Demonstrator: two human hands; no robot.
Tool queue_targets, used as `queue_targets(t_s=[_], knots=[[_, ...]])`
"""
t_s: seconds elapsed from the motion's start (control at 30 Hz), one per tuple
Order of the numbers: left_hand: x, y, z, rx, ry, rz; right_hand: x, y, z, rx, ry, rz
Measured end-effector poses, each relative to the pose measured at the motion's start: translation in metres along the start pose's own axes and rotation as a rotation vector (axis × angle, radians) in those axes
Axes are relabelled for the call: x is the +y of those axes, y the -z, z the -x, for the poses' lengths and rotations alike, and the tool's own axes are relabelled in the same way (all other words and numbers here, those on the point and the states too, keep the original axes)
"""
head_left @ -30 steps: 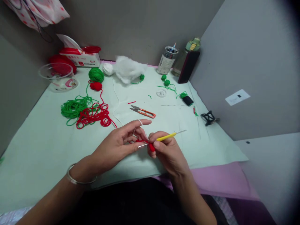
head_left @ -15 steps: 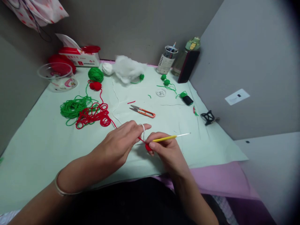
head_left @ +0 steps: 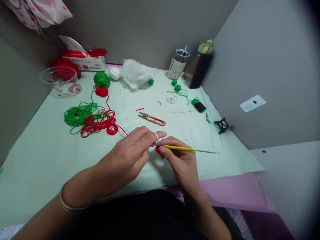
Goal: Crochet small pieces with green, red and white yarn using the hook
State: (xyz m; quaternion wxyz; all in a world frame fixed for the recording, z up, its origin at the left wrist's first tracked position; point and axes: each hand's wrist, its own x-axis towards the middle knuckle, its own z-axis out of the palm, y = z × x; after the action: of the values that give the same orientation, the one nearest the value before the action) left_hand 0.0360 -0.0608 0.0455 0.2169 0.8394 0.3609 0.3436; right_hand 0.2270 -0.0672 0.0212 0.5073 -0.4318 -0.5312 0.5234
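Fingers of the right hand pinch the crosswise hook and, leftward, the red piece beside the left hand, its grip hidden.

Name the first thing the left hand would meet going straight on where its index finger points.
Probably the right hand, holding the yellow-handled hook, just ahead of the left hand. Depth is unclear, so it might pass above instead.
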Motion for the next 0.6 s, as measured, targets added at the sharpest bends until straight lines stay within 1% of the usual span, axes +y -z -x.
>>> queue_targets(t_s=[0.13,0.33,0.5,0.6], knots=[[0.005,-0.003,0.001,0.077,0.088,0.079,-0.001,0.000,0.002,0.012,0.004,0.000],[0.003,-0.010,0.004,0.199,0.165,0.146,0.000,-0.001,0.003,0.037,-0.022,-0.045],[0.005,-0.018,0.007,0.305,0.298,0.202,0.003,-0.001,0.004,0.041,-0.014,-0.052],[0.007,-0.026,0.010,0.347,0.392,0.326,0.003,-0.004,0.005,0.070,0.027,-0.024]])
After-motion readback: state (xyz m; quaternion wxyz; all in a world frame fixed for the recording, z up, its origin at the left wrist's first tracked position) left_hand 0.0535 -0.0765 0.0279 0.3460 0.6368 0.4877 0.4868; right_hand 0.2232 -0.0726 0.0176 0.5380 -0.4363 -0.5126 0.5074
